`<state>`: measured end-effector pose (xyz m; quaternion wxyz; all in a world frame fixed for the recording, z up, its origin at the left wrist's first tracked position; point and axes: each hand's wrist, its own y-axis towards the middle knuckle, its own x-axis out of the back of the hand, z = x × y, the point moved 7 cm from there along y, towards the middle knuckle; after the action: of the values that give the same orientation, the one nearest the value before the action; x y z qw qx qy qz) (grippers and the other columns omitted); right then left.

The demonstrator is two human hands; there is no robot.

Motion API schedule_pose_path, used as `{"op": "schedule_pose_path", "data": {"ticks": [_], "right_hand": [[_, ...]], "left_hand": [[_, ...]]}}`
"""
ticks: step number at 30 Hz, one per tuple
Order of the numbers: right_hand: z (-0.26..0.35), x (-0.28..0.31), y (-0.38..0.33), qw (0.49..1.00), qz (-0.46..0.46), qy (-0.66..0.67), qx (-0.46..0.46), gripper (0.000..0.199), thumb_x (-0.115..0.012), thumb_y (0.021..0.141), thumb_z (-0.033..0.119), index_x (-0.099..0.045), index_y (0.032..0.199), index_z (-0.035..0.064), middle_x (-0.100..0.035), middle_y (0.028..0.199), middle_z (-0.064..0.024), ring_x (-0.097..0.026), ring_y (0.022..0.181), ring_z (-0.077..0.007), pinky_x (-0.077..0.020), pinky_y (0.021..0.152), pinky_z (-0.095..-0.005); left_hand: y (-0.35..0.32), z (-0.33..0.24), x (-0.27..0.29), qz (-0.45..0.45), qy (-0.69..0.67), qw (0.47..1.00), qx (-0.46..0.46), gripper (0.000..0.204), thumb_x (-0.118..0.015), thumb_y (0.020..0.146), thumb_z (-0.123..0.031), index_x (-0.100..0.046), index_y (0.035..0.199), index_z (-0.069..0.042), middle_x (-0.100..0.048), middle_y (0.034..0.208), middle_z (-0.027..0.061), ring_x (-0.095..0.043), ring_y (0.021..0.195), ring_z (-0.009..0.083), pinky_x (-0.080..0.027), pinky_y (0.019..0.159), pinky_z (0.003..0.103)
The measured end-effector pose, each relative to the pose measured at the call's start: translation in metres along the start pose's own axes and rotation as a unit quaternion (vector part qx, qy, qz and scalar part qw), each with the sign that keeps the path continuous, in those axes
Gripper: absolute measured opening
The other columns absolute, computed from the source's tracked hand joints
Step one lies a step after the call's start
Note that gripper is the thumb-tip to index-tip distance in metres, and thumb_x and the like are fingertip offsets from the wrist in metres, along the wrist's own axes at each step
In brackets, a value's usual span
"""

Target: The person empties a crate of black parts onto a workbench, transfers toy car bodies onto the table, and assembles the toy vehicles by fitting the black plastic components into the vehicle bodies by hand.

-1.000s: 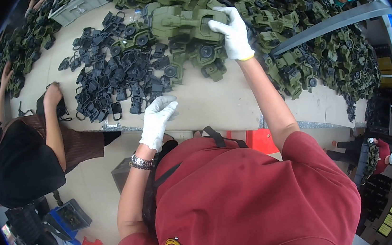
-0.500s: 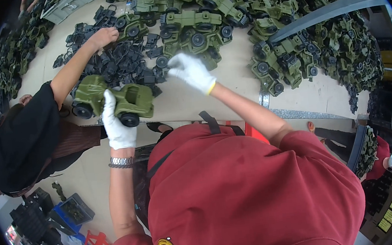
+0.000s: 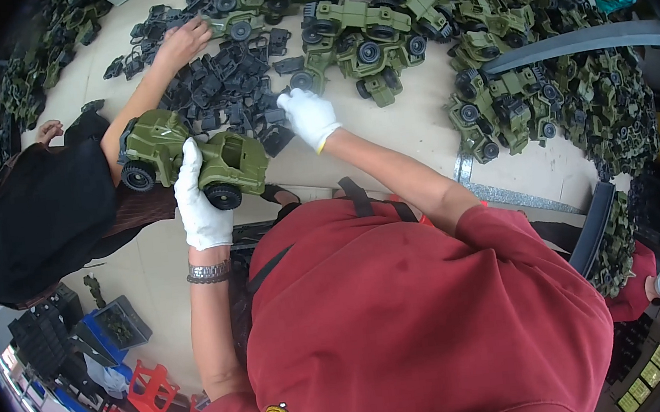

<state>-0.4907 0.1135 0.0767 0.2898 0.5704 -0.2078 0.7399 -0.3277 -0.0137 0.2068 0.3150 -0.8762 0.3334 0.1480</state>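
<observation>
Person's L hand (image 3: 203,203), white-gloved, was closed round the side of a green toy jeep (image 3: 158,142), thumb up over the body, holding it wheels-down by the near L edge of the tabletop (image 3: 410,129). R hand (image 3: 309,118), also gloved, was partly closed, fingers bent at the R side of a pile of blk parts (image 3: 209,90); can't tell if it had hold of one. Co-worker's bare hand (image 3: 184,43) was at the pile's far side, w/ more green jeeps (image 3: 359,22) heaped far & R.
</observation>
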Motion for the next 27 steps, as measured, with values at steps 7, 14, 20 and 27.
{"op": "schedule_pose_path", "data": {"ticks": [7,14,20,27], "right_hand": [[-0.038,0.039,-0.026,0.888,-0.132,0.426,-0.114,0.048,-0.074,0.073,0.005,-0.061,0.118,0.0141,-0.059,0.083,-0.0082,-0.057,0.070,-0.0234,-0.0497,0.066,-0.0334],[-0.102,0.021,-0.080,0.804,-0.092,0.552,-0.201,0.036,-0.062,0.087,0.003,-0.059,0.122,0.0064,-0.063,0.091,-0.0051,-0.059,0.081,-0.0144,-0.0504,0.073,-0.0296],[-0.147,0.000,-0.107,0.956,0.132,0.237,-0.108,0.022,-0.056,0.091,0.015,-0.070,0.107,0.0127,-0.068,0.109,-0.0068,-0.062,0.100,-0.0291,-0.0484,0.088,-0.0379],[-0.101,0.029,-0.145,0.985,-0.038,0.018,-0.170,0.048,-0.069,0.083,0.037,-0.059,0.128,0.0258,-0.054,0.132,-0.0078,-0.051,0.115,-0.0328,-0.0445,0.092,-0.0463]], "left_hand": [[0.002,0.006,0.001,0.012,-0.015,1.000,0.023,0.029,-0.066,0.095,-0.030,-0.063,0.115,-0.010,-0.066,0.108,0.0045,-0.066,0.097,0.0188,-0.055,0.086,0.037],[0.009,0.027,-0.002,0.029,-0.013,0.998,0.063,0.034,-0.066,0.095,-0.027,-0.059,0.124,-0.011,-0.064,0.107,0.0019,-0.065,0.097,0.0156,-0.054,0.084,0.034],[0.006,0.046,-0.011,0.023,0.021,0.994,0.108,0.031,-0.066,0.094,-0.028,-0.062,0.119,-0.010,-0.064,0.105,0.0015,-0.065,0.095,0.0161,-0.054,0.083,0.034],[0.003,0.056,-0.027,0.032,0.050,0.992,0.107,0.030,-0.066,0.095,-0.031,-0.062,0.115,-0.010,-0.064,0.102,0.0015,-0.064,0.092,0.0148,-0.054,0.081,0.032]]}}
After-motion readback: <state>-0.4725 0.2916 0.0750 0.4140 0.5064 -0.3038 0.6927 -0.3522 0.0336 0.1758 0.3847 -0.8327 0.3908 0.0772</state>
